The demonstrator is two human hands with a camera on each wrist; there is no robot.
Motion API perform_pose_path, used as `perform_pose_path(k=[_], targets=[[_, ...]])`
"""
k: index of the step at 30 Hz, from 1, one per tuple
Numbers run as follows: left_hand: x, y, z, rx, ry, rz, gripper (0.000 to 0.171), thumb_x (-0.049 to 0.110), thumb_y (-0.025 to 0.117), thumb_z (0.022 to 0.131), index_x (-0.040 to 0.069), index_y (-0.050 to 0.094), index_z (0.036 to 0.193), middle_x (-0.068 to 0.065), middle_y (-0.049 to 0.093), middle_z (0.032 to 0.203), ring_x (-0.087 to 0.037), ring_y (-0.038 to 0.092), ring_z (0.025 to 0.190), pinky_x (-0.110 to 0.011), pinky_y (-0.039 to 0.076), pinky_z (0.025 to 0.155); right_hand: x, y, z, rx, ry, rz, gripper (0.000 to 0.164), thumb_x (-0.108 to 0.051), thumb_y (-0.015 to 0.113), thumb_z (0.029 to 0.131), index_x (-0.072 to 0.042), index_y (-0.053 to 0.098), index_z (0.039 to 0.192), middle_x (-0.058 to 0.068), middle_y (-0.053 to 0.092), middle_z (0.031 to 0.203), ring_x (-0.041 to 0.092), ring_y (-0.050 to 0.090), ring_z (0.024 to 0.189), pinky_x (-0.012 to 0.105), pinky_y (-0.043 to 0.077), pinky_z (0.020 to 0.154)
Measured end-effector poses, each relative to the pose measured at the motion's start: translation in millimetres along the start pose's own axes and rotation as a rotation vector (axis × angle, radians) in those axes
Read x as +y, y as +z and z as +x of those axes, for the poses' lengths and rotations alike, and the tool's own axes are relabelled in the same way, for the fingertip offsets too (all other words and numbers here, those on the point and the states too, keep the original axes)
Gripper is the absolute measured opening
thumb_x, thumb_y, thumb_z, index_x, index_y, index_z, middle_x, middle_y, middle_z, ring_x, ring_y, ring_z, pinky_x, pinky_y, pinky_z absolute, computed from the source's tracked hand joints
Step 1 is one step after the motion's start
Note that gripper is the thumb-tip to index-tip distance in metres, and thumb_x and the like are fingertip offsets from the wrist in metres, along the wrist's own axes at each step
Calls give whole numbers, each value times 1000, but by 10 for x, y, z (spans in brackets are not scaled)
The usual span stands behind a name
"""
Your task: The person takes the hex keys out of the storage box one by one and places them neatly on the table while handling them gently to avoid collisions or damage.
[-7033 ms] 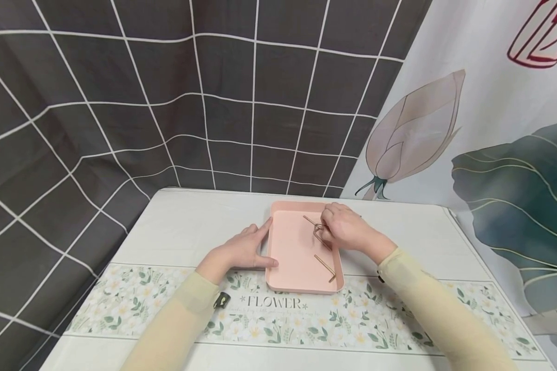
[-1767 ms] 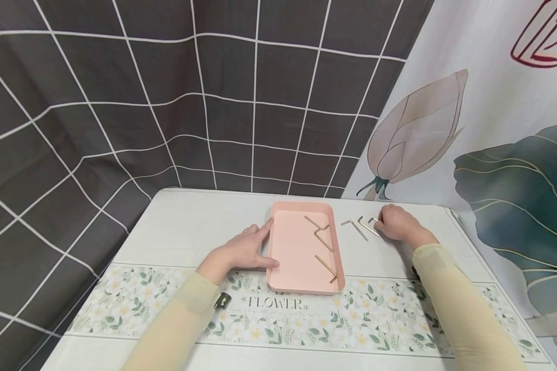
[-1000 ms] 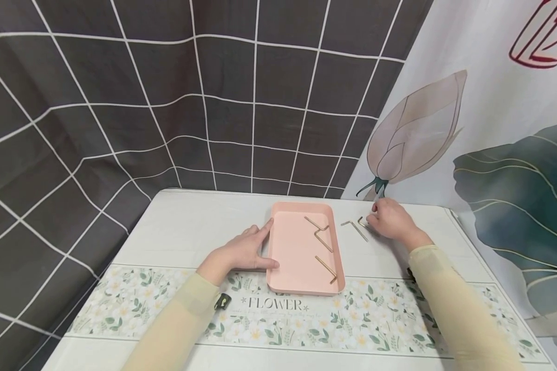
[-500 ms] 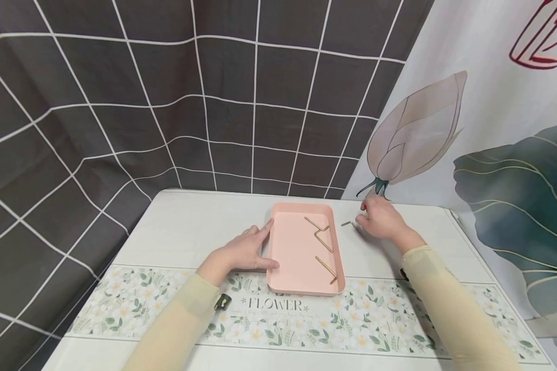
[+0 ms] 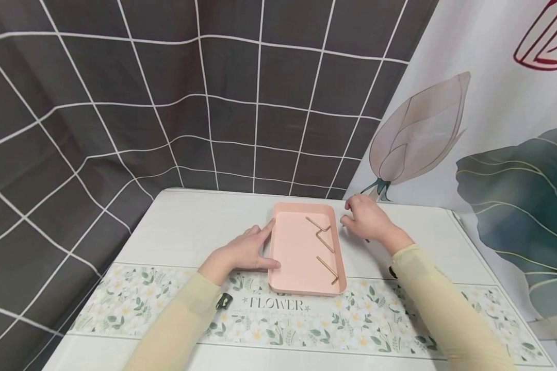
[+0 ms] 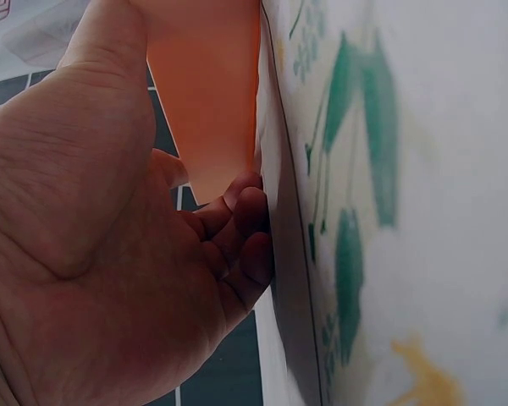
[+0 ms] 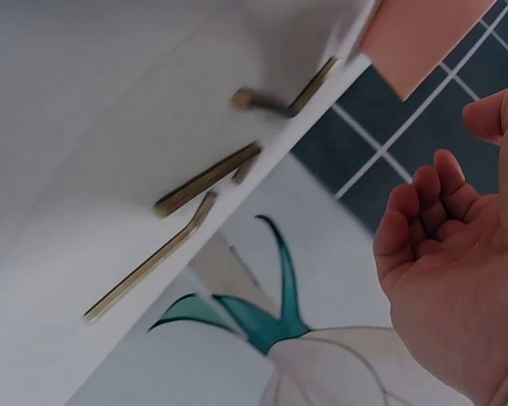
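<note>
My left hand (image 5: 243, 250) rests against the left side of the pink tray (image 5: 290, 281), thumb over its rim and index finger along the wall. In the left wrist view the other fingers bend loosely beside it. Three brass-coloured hex keys lie in the tray: one farther back (image 5: 316, 223), one in the middle (image 5: 325, 242), one nearer (image 5: 327, 269). My right hand (image 5: 369, 219) hovers right of the tray, fingers loosely bent and holding nothing. Under it, mostly hidden in the head view, three more hex keys (image 7: 140, 269) lie on the table.
A white table cover (image 5: 199, 216) with a floral band (image 5: 376, 314) lies under everything. Behind it hangs a dark curtain with white grid lines (image 5: 232, 123). On the right, a pale curtain with printed leaves (image 5: 418, 129) meets the table's back edge.
Seven seconds ago my right hand was in the tray at the hex keys. It later went to the keys on the right and has since moved left over them. The left hand stayed put.
</note>
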State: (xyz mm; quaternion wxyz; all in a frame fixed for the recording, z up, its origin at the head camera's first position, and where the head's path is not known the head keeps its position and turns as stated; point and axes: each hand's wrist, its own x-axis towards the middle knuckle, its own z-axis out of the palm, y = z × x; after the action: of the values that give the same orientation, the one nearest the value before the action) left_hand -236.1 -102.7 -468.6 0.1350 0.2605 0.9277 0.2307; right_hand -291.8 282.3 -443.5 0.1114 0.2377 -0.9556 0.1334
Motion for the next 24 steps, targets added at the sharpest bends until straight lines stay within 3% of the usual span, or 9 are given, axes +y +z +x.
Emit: perform_pose_path(k=[11,17,24], targets=[[11,1,5,-4,-13,8,131,66,86,88,12,10,180,-7,55,117,-20,51,100,-40,52,92,-227,100,134,-2,-51,42,23,-13,69,93,3,61,109,16,58,103,38,56,97,54,50,89],[22,-1,13,-7,-15,9,131,66,85,87,13,10,181,-7,56,117,-20,51,99,-41,52,92,-323,148,196,-55,-47,29,26,-17,68,94,2,61,110,11,55,100,34,53,98,51,50,89],[34,-12,9,-9,-16,0,133,68,85,86,14,10,181,-7,56,117,-19,51,99,-41,53,92,-432,191,260,-61,-106,19,24,-14,66,92,3,60,108,10,53,97,33,51,95,51,48,90]])
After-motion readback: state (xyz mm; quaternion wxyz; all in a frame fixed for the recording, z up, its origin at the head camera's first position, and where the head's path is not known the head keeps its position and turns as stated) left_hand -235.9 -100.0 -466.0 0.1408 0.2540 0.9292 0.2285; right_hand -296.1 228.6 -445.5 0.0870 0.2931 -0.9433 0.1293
